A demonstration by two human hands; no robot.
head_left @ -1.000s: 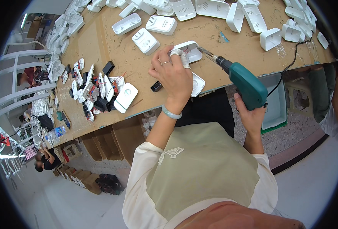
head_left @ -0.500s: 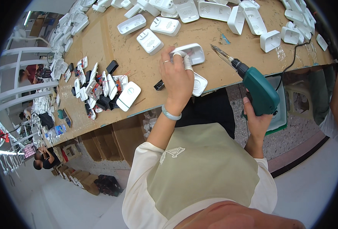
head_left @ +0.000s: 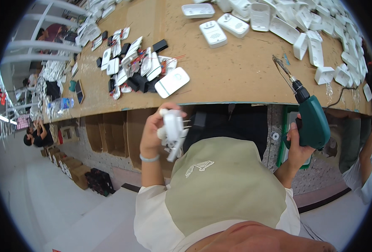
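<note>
In front of my apron, just off the table's near edge, my left hand (head_left: 151,132) is closed round a white plastic plug housing (head_left: 173,125). Metal prongs stick out of its right side, and a loose-looking white part hangs below it; the details are blurred. My right hand (head_left: 296,149) grips a green soldering gun (head_left: 314,122) by its handle, its long metal tip pointing up over the table. Nearest my left hand on the table lies a white oval-cornered cover (head_left: 172,82), beside a pile of white covers, black blocks and red wires (head_left: 137,65).
Several white plug housings (head_left: 213,33) lie at the far side of the brown table (head_left: 236,75), with a big heap (head_left: 320,21) at far right. A dark cord (head_left: 341,96) runs along the right. Below stands a green-rimmed bin (head_left: 281,155). Another person's arm (head_left: 367,147) shows at right.
My left hand has drawn back from the tabletop to my lap, bringing the white housing with it. The soldering gun stays in my right hand. The view has shifted.
</note>
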